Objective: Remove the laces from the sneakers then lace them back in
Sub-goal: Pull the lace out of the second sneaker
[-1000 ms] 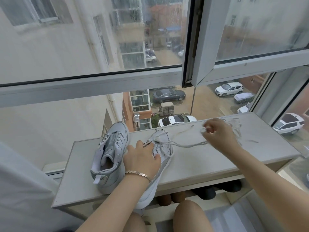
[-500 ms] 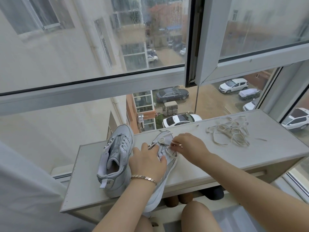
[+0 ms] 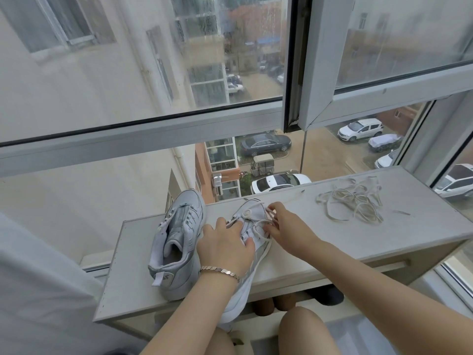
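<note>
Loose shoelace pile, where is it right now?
In the head view the loose shoelace pile lies on the right part of the grey shelf, to the right of the right hand and the sneaker it works on.

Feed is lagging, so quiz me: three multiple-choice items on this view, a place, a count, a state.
1. Where is the loose lace? A on the ledge, right of both sneakers; B inside a sneaker; C held in a hand.
2. Sneakers on the ledge? A one; B two; C three.
3. The right hand? A lies flat; B pinches the threaded lace; C hangs idle.
Key: 1A, piled past the right hand; 2B, left sneaker and right sneaker; 3B, fingers curled on a loop.
</note>
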The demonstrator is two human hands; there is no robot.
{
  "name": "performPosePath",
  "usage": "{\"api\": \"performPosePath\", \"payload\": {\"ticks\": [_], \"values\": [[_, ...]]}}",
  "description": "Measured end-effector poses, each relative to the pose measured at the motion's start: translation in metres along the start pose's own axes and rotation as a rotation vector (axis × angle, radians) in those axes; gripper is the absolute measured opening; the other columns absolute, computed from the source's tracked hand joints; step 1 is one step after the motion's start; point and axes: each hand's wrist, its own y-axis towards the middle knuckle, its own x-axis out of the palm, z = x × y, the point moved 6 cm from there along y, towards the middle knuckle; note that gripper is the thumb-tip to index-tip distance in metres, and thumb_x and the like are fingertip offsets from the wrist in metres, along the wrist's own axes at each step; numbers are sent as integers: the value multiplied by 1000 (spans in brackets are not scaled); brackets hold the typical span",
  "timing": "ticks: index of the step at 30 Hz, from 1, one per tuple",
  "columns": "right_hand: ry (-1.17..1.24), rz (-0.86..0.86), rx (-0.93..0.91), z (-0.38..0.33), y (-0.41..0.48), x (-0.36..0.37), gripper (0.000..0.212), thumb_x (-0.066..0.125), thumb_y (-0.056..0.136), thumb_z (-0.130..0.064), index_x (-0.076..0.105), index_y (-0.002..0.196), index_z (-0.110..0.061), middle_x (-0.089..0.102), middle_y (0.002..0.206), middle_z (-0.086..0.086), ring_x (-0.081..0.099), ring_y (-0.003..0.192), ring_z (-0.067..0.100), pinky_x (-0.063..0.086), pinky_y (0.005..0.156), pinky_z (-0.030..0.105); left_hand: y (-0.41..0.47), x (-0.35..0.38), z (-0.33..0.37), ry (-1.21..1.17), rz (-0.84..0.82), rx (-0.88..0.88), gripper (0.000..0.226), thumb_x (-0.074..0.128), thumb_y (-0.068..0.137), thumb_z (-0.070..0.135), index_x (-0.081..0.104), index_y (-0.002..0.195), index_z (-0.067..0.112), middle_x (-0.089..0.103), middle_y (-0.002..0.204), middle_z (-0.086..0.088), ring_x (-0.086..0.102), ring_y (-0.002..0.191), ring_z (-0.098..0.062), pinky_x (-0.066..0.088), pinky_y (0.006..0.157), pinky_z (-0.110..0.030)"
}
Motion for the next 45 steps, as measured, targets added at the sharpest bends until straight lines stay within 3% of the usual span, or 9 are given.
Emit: {"api": "performPosePath", "payload": {"ticks": [5,10,21,26,31,34,38,42,45], "values": [[4,-50,-24,-1,11,-2,23,54,93,-26,60,105,-8,64,102,11,55,90,22,36,69,27,0,0,0,6,-4,-2,44,36,91,47,43,132,35,45,126,3,42,111,-24,39,82,-30],[-335,-163,-45,-8,5,7,27,34,99,-34,42,82,-15,49,96,7,48,79,27,32,66,30,1,0,0,-3,-3,-4,44,37,91,47,43,133,36,45,125,3,42,111,-24,39,82,-30],[-488,176,-310,18,-48,-51,34,47,76,-24,20,55,-23,22,53,-5,24,51,10,5,43,13,2,-1,3,20,-40,4,39,36,91,47,48,126,36,46,120,3,44,106,-26,35,70,-29],[-449,237,32,75,-65,-100,33,53,80,-13,33,55,-22,38,57,-6,37,59,14,24,48,22,2,-1,4,31,-45,-4,39,36,92,47,49,126,34,46,122,2,45,106,-27,35,71,-29],[-126,381,360,105,-69,-116,31,44,84,-24,36,57,-9,44,58,9,40,59,27,29,53,33,1,-2,11,49,-43,9,41,34,93,46,47,129,32,44,126,2,44,108,-26,34,70,-29],[596,529,324,75,-47,-103,32,41,88,-22,48,58,-11,55,62,5,47,62,17,37,59,27,2,-1,11,42,-35,23,41,34,93,45,46,131,32,43,128,2,43,109,-25,33,71,-28],[1468,336,270,22,-11,-76,24,41,88,-8,46,65,-10,59,53,2,60,65,17,49,70,27,2,0,11,32,-36,36,42,34,93,45,44,132,33,42,130,2,42,110,-25,33,72,-28],[680,139,152,1,-2,-51,29,54,89,-13,42,63,-11,35,52,-1,32,41,7,35,44,17,1,0,11,31,-35,39,42,34,93,44,44,132,32,42,129,1,42,109,-25,32,71,-28],[61,50,-142,-3,1,-38,31,63,87,-25,46,66,-10,35,56,-5,29,49,8,26,50,21,2,0,11,24,-25,42,42,35,93,44,45,132,32,43,128,1,42,109,-25,33,72,-29]]}}
